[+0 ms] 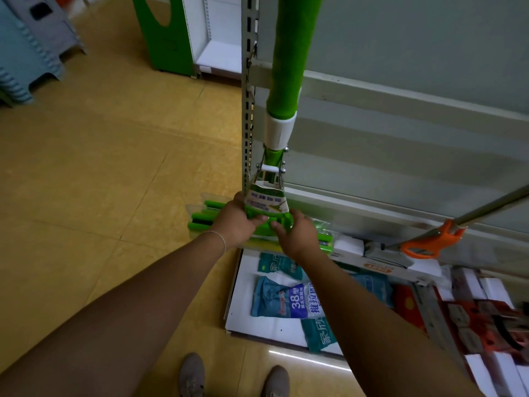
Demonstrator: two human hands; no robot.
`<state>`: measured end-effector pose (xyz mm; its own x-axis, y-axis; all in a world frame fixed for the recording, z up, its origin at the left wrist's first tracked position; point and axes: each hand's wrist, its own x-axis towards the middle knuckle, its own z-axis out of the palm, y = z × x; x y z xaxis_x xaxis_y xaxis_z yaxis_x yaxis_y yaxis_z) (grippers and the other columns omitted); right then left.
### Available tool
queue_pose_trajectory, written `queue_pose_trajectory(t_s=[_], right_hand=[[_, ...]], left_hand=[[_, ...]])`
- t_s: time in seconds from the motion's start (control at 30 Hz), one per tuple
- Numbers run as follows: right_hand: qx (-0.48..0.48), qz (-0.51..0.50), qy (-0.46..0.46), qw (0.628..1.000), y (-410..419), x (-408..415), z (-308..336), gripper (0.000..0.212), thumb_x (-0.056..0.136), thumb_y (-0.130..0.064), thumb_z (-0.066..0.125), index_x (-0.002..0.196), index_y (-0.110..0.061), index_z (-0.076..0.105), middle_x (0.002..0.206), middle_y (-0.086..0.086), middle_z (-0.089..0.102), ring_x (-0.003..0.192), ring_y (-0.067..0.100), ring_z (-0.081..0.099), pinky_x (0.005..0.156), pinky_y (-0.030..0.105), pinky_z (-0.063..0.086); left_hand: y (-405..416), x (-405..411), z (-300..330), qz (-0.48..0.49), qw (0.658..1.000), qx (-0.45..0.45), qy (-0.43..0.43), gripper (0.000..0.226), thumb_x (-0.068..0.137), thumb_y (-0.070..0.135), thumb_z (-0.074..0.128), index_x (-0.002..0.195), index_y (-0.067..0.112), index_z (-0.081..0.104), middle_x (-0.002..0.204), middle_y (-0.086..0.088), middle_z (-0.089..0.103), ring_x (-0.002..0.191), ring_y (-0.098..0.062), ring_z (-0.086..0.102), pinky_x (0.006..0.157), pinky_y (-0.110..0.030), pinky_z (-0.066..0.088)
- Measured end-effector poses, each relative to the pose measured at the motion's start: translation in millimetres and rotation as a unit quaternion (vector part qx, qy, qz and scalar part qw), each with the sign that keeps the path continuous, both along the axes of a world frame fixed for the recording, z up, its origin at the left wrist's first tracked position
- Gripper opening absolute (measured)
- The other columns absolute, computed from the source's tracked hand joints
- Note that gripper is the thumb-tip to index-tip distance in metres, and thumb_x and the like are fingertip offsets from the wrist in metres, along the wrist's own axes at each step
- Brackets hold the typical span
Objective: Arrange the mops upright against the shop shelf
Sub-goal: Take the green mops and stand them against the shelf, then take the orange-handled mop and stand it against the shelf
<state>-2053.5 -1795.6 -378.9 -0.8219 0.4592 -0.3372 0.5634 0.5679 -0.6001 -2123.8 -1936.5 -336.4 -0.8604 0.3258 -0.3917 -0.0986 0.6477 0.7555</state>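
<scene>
A green mop [286,67] stands upright, its handle leaning on the grey slotted post [248,90] of the shop shelf. Its wide green head [204,217] rests at floor level, wrapped in clear plastic, with a paper label above it. My left hand [236,222] grips the left side of the head's green bracket. Gripping the right side of that bracket is my right hand [297,234]. A second mop with an orange fitting [429,242] leans low at the right, its metal handle running up and to the right.
The bottom shelf board [243,316] holds several blue and teal packets [286,299], with white and red boxes [472,310] to the right. Stacked plastic stools [28,53] stand at the far left on the yellow tiled floor. A green-framed cabinet [166,35] stands behind. My shoes show below.
</scene>
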Motion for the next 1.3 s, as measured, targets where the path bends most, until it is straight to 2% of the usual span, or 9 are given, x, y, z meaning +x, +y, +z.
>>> queue_pose_trajectory(t_s=[0.17,0.27,0.4,0.47,0.6,0.73,0.87,1.03,1.3], right_hand=[[0.006,0.028,0.014,1.000,7.3,28.6,21.8,0.066,0.094,-0.042,0.061,0.148,-0.011,0.040,0.146,0.015,0.050,0.130,0.032,0.051,0.106,0.038,0.042],[0.005,0.044,0.018,0.999,12.4,45.3,34.9,0.061,0.096,-0.041,0.058,0.145,-0.009,0.042,0.142,0.017,0.053,0.127,0.034,0.053,0.103,0.037,0.043],[0.006,0.050,0.022,0.998,20.7,65.4,54.6,0.058,0.097,-0.040,0.056,0.144,-0.009,0.044,0.141,0.020,0.053,0.124,0.036,0.054,0.102,0.039,0.044],[0.006,0.046,0.028,0.999,25.1,75.6,65.8,0.057,0.097,-0.040,0.055,0.144,-0.009,0.044,0.141,0.021,0.053,0.125,0.037,0.054,0.104,0.041,0.045],[0.005,0.021,0.048,0.999,32.1,96.7,94.2,0.055,0.098,-0.039,0.054,0.143,-0.009,0.044,0.140,0.021,0.054,0.124,0.037,0.055,0.105,0.044,0.045],[0.028,-0.020,0.069,0.997,43.3,123.3,127.9,0.054,0.097,-0.038,0.055,0.142,-0.011,0.045,0.138,0.020,0.055,0.124,0.035,0.055,0.106,0.043,0.044],[0.053,-0.052,0.083,0.994,64.7,158.3,156.3,0.053,0.096,-0.039,0.056,0.141,-0.012,0.047,0.138,0.017,0.056,0.124,0.032,0.056,0.107,0.043,0.044],[0.076,-0.115,0.089,0.986,114.0,202.3,180.8,0.055,0.093,-0.043,0.058,0.138,-0.013,0.051,0.129,0.017,0.062,0.119,0.033,0.060,0.102,0.048,0.048],[0.084,-0.145,0.080,0.983,216.0,240.8,183.6,0.054,0.095,-0.038,0.060,0.139,-0.010,0.049,0.134,0.017,0.059,0.120,0.033,0.058,0.101,0.049,0.049]], left_hand=[[-1.2,34.0,23.1,0.016,0.991,-0.090,-0.098,0.033,0.093,0.040,0.059,0.107,0.009,0.056,0.123,-0.019,0.062,0.103,-0.032,0.060,0.075,-0.031,0.044],[3.2,59.7,34.5,0.008,0.988,-0.098,-0.120,0.040,0.099,0.026,0.051,0.131,0.002,0.050,0.139,-0.019,0.050,0.109,-0.028,0.052,0.080,-0.030,0.037],[9.9,85.4,52.3,-0.011,0.991,-0.110,-0.073,0.036,0.101,0.025,0.043,0.123,-0.001,0.056,0.132,-0.023,0.055,0.097,-0.030,0.053,0.072,-0.027,0.038],[11.7,94.7,63.9,-0.019,0.993,-0.103,-0.058,0.041,0.103,0.031,0.038,0.124,0.001,0.057,0.127,-0.023,0.058,0.093,-0.025,0.050,0.077,-0.031,0.043],[17.4,113.0,94.1,-0.063,0.995,-0.078,-0.009,0.046,0.103,0.037,0.034,0.128,0.005,0.056,0.124,-0.017,0.059,0.113,-0.029,0.055,0.095,-0.035,0.042],[33.0,122.8,123.0,-0.116,0.991,-0.048,0.048,0.041,0.102,0.042,0.035,0.119,0.012,0.057,0.121,-0.012,0.061,0.110,-0.029,0.057,0.093,-0.036,0.045],[52.7,136.6,144.0,-0.148,0.984,-0.020,0.102,0.044,0.100,0.045,0.038,0.125,0.013,0.056,0.128,-0.012,0.060,0.115,-0.029,0.055,0.098,-0.036,0.043],[74.4,156.7,162.2,-0.173,0.977,0.009,0.125,0.043,0.101,0.039,0.042,0.129,0.010,0.055,0.130,-0.013,0.058,0.117,-0.028,0.054,0.092,-0.028,0.040],[143.6,167.3,162.2,-0.175,0.976,0.006,0.125,0.050,0.096,0.037,0.054,0.137,0.010,0.048,0.129,-0.012,0.059,0.116,-0.026,0.057,0.091,-0.024,0.039]])
